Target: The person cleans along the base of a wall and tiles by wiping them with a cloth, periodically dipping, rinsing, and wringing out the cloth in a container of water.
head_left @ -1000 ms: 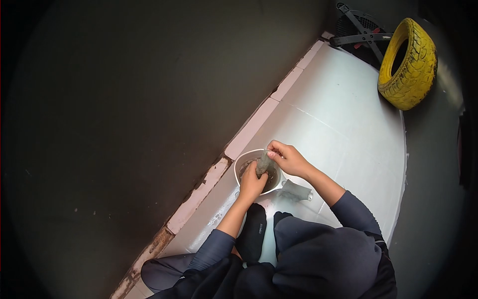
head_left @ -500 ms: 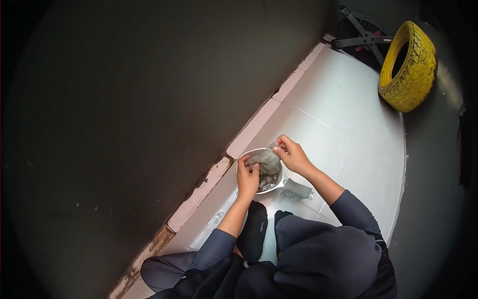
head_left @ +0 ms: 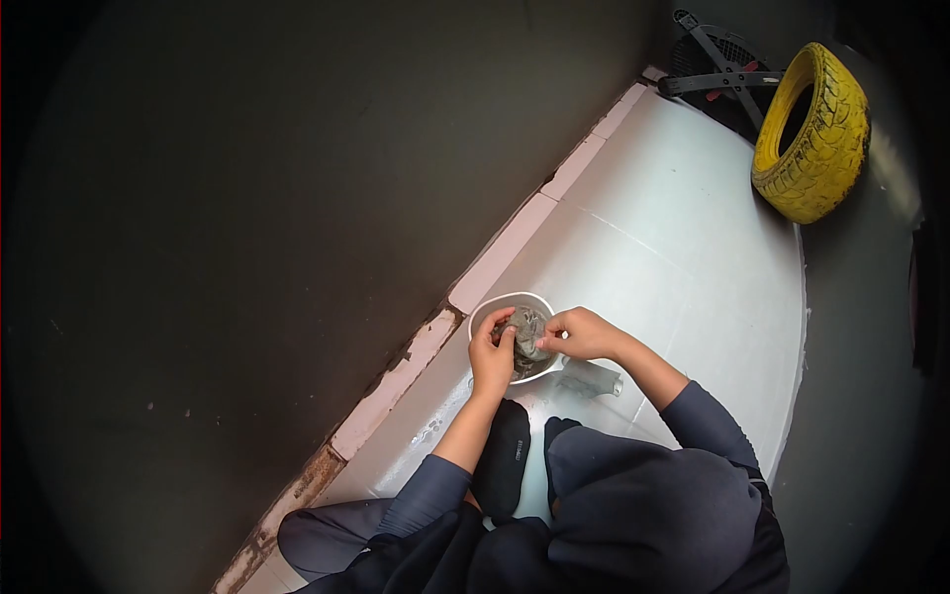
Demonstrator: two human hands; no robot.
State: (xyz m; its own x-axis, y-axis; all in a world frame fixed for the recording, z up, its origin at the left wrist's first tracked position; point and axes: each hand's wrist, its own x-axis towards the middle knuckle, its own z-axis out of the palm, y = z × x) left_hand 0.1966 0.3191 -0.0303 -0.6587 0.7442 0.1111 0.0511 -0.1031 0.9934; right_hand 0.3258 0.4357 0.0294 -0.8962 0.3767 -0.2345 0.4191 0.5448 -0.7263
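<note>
holding limp grey-green cloth [head_left: 528, 335] over mouth of round white plastic tub [head_left: 512, 296]. left hand [head_left: 492, 351] part-closed, thumb and fingers curled on cloth's left side; right hand [head_left: 582, 335] with fingertips pinched together on its right edge. cloth bunched between both hands, dark tub contents [head_left: 523, 369] showing below. crumpled grey piece [head_left: 592, 377] on white tiled floor [head_left: 683, 267], just right of tub. pinkish tile skirting [head_left: 505, 252] left of floor, chipped at near end. yellow-painted tire [head_left: 829, 148] far right, beside black crossed-bar frame [head_left: 730, 76].
</note>
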